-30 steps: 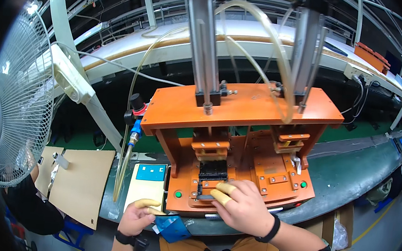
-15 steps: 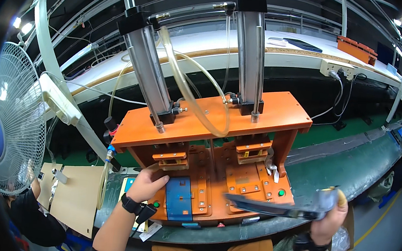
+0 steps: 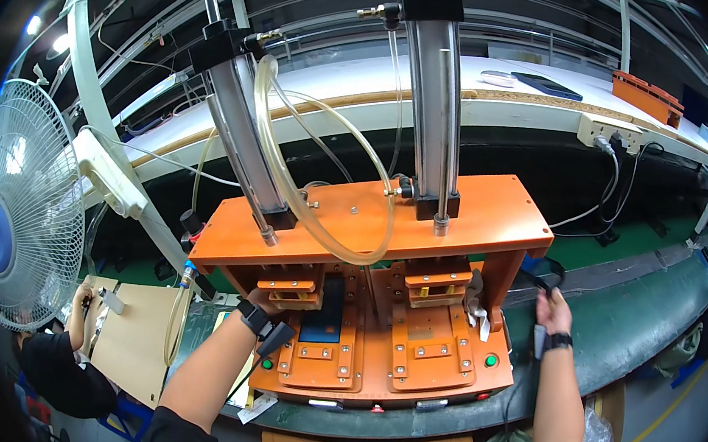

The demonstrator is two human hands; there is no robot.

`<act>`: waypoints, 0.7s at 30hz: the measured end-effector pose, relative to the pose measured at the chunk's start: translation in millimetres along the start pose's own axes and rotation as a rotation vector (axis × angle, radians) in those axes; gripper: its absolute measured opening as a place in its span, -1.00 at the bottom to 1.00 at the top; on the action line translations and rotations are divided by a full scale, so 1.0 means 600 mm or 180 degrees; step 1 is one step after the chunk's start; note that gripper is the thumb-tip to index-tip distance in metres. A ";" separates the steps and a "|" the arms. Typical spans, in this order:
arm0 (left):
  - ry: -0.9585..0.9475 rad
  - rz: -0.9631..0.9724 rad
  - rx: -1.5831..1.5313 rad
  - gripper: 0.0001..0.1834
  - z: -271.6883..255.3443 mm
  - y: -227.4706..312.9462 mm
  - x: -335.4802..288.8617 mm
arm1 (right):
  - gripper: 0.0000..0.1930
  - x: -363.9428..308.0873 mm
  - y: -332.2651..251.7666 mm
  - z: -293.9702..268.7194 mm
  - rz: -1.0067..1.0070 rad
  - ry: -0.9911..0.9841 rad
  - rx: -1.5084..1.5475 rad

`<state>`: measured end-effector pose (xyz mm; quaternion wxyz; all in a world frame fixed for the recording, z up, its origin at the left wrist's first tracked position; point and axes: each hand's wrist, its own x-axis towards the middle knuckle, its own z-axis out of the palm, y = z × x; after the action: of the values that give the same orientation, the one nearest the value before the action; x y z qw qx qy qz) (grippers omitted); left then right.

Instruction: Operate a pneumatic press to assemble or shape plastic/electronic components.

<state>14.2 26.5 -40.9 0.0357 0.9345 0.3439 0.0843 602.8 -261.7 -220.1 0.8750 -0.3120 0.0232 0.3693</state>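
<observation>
— Fingers of the left hand (image 3: 253, 300) are tucked under the left head of the orange two-station press fixture (image 3: 371, 223); whether they are clenched or released cannot be told, since they are hidden by an orange block.

— And what is nearest to them?

— A dark, flat rectangular panel with a blue face (image 3: 324, 312) is seated in the left nest, just beside that hand. The right nest (image 3: 423, 343) is seen bare.

— How would the panel be judged to handle?

— It is taken to be light, thin and stiff, with a smooth face that may be slippery and easily marked. It would best be gripped by its long edges, not pressed on the face.

— And the right hand (image 3: 551, 312)?

— It is raised at the fixture's right side, over the green belt worktop (image 3: 618, 306), and its fingers (image 3: 544, 297) appear closed on a black looped piece (image 3: 539, 275); its kind cannot be made out. It looks soft and light.

— Anything else?

— A white mesh fan (image 3: 27, 207) is stood at the left, and a brown cardboard sheet (image 3: 134, 336) is handled by a co-worker's hand (image 3: 82, 297).
</observation>
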 end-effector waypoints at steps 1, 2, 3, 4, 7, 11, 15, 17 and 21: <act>-0.0008 0.0020 -0.0004 -0.51 0.000 0.001 0.004 | -0.72 0.009 0.021 0.030 -0.0117 0.0239 -0.0620; -0.0017 0.0034 -0.0021 -0.50 -0.001 0.002 0.008 | -0.71 0.011 0.033 0.054 -0.0149 0.0372 -0.1141; -0.0021 0.0047 -0.0038 -0.50 -0.003 0.003 0.011 | -0.71 0.008 0.041 0.074 -0.0207 0.0264 -0.1594; -0.0031 0.0057 -0.0065 -0.50 -0.005 0.004 0.011 | -0.72 0.000 0.046 0.087 -0.0230 0.0393 -0.1819; -0.0047 0.0080 -0.0172 -0.48 -0.007 0.004 0.008 | -0.76 -0.028 0.050 0.098 -0.0320 0.0282 -0.2067; -0.0079 0.0108 -0.0358 -0.46 -0.007 0.004 0.002 | -0.80 -0.044 0.047 0.087 -0.0458 0.0402 -0.1768; -0.0102 0.0147 -0.0525 -0.44 -0.007 0.005 -0.004 | -0.80 -0.046 0.052 0.090 -0.0621 0.0436 -0.1922; -0.0115 0.0159 -0.0648 -0.43 -0.007 0.006 -0.007 | -0.81 -0.048 0.054 0.093 -0.0674 0.0506 -0.1984; -0.0333 -0.0006 -0.2520 -0.42 -0.021 0.016 -0.021 | -0.80 -0.048 0.053 0.092 -0.0657 0.0462 -0.1983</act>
<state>8.6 11.1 -29.1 0.4106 0.8512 0.2835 0.1626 550.2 -231.9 -184.8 0.7665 -0.5906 -0.0604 0.2449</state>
